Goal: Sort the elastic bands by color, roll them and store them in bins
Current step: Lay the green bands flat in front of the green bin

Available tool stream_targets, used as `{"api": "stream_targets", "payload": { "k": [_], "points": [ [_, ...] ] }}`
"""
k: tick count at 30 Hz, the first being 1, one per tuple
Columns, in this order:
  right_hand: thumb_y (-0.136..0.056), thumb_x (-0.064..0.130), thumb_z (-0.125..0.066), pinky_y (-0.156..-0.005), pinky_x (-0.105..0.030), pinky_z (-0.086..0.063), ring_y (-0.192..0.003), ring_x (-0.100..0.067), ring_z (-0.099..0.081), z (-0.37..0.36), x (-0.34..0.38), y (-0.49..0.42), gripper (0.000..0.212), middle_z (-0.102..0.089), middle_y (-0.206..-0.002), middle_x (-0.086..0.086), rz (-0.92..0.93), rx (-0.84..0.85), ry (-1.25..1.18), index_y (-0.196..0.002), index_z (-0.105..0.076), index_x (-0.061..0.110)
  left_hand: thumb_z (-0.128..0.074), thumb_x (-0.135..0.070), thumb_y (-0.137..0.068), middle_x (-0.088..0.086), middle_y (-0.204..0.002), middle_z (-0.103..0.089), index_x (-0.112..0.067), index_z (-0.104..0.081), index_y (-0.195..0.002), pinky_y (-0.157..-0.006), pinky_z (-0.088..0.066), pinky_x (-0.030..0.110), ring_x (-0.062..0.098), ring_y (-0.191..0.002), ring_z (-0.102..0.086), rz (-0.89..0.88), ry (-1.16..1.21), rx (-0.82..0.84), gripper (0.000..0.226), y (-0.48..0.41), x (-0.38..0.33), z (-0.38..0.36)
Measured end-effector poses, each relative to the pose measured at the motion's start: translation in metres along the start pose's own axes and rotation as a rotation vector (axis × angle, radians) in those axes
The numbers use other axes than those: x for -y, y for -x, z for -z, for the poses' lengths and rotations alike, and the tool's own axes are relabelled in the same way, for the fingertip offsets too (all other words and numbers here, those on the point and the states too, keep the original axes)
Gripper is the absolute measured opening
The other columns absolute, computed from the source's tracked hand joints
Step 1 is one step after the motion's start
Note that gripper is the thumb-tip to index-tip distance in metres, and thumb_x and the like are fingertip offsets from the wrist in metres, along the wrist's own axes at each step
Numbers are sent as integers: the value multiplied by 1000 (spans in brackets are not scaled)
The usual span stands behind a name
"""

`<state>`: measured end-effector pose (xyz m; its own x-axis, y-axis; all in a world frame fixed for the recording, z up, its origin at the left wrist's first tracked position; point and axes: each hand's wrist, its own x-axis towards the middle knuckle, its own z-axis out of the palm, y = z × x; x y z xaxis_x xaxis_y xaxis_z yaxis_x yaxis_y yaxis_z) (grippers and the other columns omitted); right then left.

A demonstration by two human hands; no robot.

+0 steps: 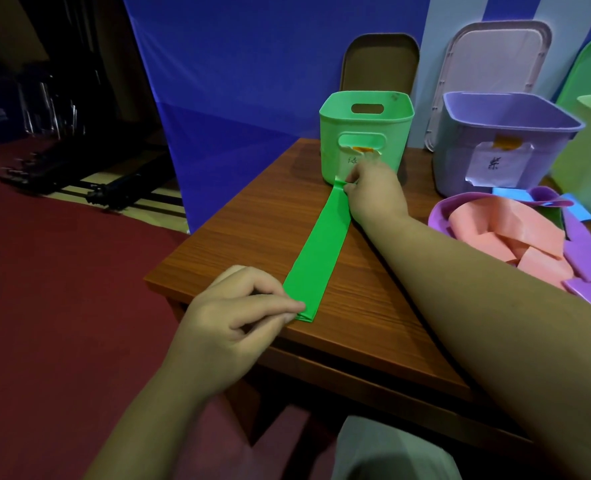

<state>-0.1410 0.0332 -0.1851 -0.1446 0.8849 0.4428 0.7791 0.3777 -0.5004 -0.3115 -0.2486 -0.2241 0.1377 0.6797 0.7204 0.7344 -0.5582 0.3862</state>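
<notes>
I see a green elastic band (316, 258) lying flat and smooth on the wood-grain table (252, 233), a long thin strip stretched from the near edge toward the green bin (366, 136); the left hand (238, 313) pinches the near end, thumb and forefinger closed on a folded, layered corner right at the table's edge; the right hand (373, 192) grips the far end, fingers curled tight on the strip just in front of the green bin, almost touching its wall. That bin is glossy plastic, rounded at the corners, with slot handles and a paper label partly hidden by the right hand; beside it stands a purple bin (501, 140), same shape and larger, with a taped paper label facing me. To the right a purple bowl-like tub (439, 213) holds a loose heap of pink bands (501, 233), crumpled and folded; purple bands (588, 265) and a bit of blue band (510, 195) spill around it. Lids lean upright against the blue backdrop (238, 81) behind the bins, a brown lid (380, 60) and a pale pink lid (494, 60); my right forearm crosses the table and blocks part of that heap.
</notes>
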Motion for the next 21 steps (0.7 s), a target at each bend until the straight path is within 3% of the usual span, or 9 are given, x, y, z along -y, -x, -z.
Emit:
{"api": "stream_targets", "payload": {
  "k": [5,10,15,21],
  "points": [
    [-102,16,-63,-89,-39,-50,-106,-30,-62,-2,-1,-1,13,-62,-120,-10,12,19,55,-112,-71,13,-79,-12,-92,-5,-98,-71,-15,-85,-102,-77,-54,41,22,-95,-69,17,8,0,12,0,0,-1],
    [-103,12,-62,-82,-34,-43,-93,-22,-51,-2,-2,-2,12,-61,-118,-8,-1,23,71,-111,-71,14,-78,-14,-92,-6,-99,-71,-17,-85,-104,-78,-54,40,20,-96,-69,38,41,27,14,0,1,0],
    [-103,12,-62,-90,-40,-51,-97,-25,-55,-2,-1,0,15,-58,-125,-9,-2,30,77,-116,-70,14,-75,-20,-95,-8,-100,-71,-18,-85,-105,-79,-54,39,19,-97,-69,41,38,39,15,0,0,1],
    [-104,15,-65,-88,-41,-51,-98,-25,-57,-2,-1,2,15,-58,-127,-9,-8,20,104,-119,-68,13,-72,-21,-97,-9,-102,-71,-21,-84,-110,-83,-53,37,20,-101,-68,46,32,60,17,1,1,1]
  ]
}}
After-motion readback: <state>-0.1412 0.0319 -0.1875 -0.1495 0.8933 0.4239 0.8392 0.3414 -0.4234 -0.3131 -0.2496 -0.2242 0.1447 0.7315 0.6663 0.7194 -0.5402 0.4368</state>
